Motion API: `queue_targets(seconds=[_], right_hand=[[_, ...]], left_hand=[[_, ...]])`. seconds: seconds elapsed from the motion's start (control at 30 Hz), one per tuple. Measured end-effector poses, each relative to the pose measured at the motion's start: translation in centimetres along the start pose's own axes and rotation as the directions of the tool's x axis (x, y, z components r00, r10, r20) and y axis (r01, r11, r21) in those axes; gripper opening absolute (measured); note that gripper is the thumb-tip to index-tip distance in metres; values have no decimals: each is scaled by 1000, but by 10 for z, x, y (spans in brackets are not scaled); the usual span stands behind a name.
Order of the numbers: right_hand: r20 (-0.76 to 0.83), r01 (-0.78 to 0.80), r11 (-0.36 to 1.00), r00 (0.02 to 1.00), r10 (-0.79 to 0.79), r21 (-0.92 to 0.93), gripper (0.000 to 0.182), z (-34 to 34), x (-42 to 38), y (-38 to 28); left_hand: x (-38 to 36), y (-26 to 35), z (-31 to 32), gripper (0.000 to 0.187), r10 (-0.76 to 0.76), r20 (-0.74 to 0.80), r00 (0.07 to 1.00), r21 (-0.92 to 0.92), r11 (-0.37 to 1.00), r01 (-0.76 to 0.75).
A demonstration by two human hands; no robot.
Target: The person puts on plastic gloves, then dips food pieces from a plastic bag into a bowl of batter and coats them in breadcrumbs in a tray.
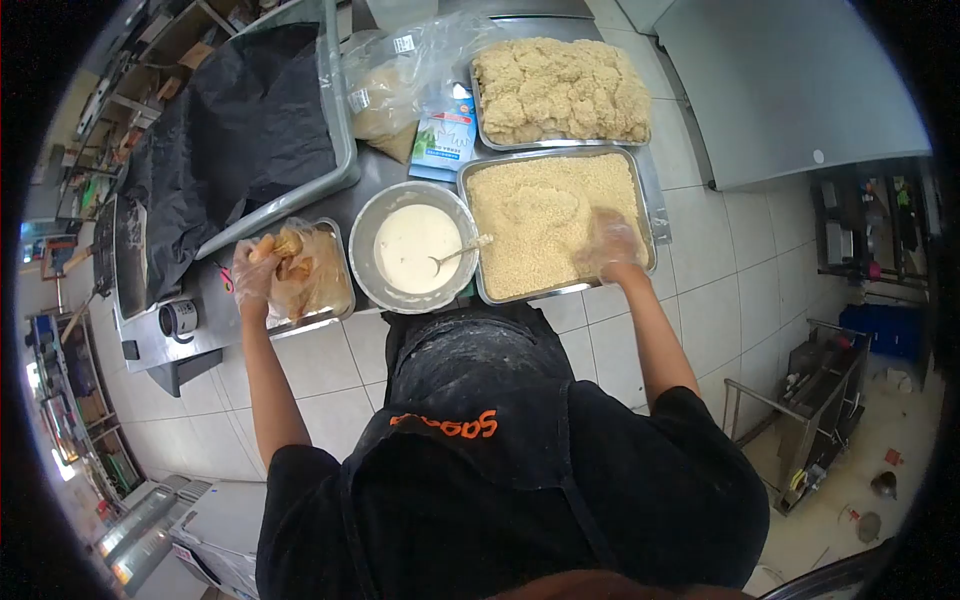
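My left hand, in a clear plastic glove, is closed on a yellowish-brown piece of marinated meat. It is over a metal tray that holds a plastic bag of more meat. My right hand, also gloved and coated with crumbs, lies palm down on the breadcrumbs in a wide metal tray; its fingers look spread, though somewhat blurred. Between the hands stands a grey bowl of white batter, with a spoon leaning on its rim.
Behind the crumbs, a second tray is piled with breaded pieces. A blue-and-white packet and a clear plastic bag lie beside it. At left is a large tub lined with black plastic; a mug stands near the table edge.
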State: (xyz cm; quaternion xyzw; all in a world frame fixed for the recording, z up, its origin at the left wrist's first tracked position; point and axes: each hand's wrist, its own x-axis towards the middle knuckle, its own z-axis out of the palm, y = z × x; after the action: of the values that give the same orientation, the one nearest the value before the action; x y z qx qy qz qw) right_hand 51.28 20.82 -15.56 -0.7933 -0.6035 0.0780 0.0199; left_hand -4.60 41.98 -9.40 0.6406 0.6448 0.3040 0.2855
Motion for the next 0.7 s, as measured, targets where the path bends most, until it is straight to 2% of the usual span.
queue_targets(seconds=[0.03, 0.07, 0.1, 0.13, 0.17, 0.2, 0.23, 0.27, 0.33, 0.37, 0.43, 0.47, 0.53, 0.57, 0.6, 0.63, 0.7], right_hand=[[-131, -22, 994, 991, 8, -103, 47, 18, 2, 8], [-259, -68, 978, 966, 16, -196, 48, 35, 3, 16], [-145, -121, 991, 981, 127, 54, 55, 39, 18, 23], [-6, -193, 936, 979, 203, 294, 63, 43, 26, 29], [-7, -193, 936, 979, 204, 295, 63, 29, 27, 27], [179, -277, 814, 960, 215, 510, 63, -5, 31, 19], [361, -381, 638, 917, 170, 669, 64, -26, 34, 13], [363, -382, 637, 916, 167, 670, 64, -29, 39, 13], [324, -236, 768, 945, 39, 595, 64, -33, 52, 15], [327, -236, 769, 944, 37, 594, 64, -50, 53, 5], [323, -76, 862, 941, -105, 502, 58, -87, 57, -31], [325, -70, 862, 939, -113, 502, 58, -71, 63, -36], [264, 169, 877, 913, -312, 450, 73, -27, 75, -44], [266, 179, 873, 908, -324, 453, 73, -27, 73, -63], [304, 190, 962, 921, -244, 196, 76, -31, 63, -87], [313, 190, 979, 937, -157, -77, 80, -34, 58, -101], [321, 245, 968, 922, -216, -54, 85, -23, 64, -106]], left_hand=[[-3, 0, 3, 24, 4, 6, 1000, -2, 1000, -4], [-6, 1, 6, 25, -17, -6, 1000, -198, 980, 16], [-8, 1, 8, 26, -44, -14, 999, -387, 922, 35], [-8, 2, 7, 31, -121, -39, 992, -311, 945, 103], [-11, 9, 4, 31, -119, -39, 992, -310, 945, 101], [-14, 23, 0, 34, -221, 4, 975, -298, 931, 212], [-18, 31, -4, 38, -325, 46, 945, -280, 904, 324], [-20, 28, -5, 38, -327, 44, 944, -278, 904, 326], [-24, 16, -6, 40, -424, -13, 906, -290, 868, 403], [-27, 11, -5, 40, -427, -13, 904, -290, 867, 405], [-33, 3, -2, 46, -439, -9, 899, -518, 771, 371], [-35, -1, -1, 46, -445, -15, 896, -518, 769, 373], [-37, -9, -2, 40, -419, 91, 904, -500, 766, 405], [-37, -16, -1, 40, -427, 81, 901, -500, 764, 407], [-35, -25, 0, 33, -428, 115, 897, -500, 755, 424], [-34, -36, 2, 25, -426, 150, 892, -500, 746, 440], [-28, -53, 3, 20, -428, 154, 891, -519, 732, 442]])
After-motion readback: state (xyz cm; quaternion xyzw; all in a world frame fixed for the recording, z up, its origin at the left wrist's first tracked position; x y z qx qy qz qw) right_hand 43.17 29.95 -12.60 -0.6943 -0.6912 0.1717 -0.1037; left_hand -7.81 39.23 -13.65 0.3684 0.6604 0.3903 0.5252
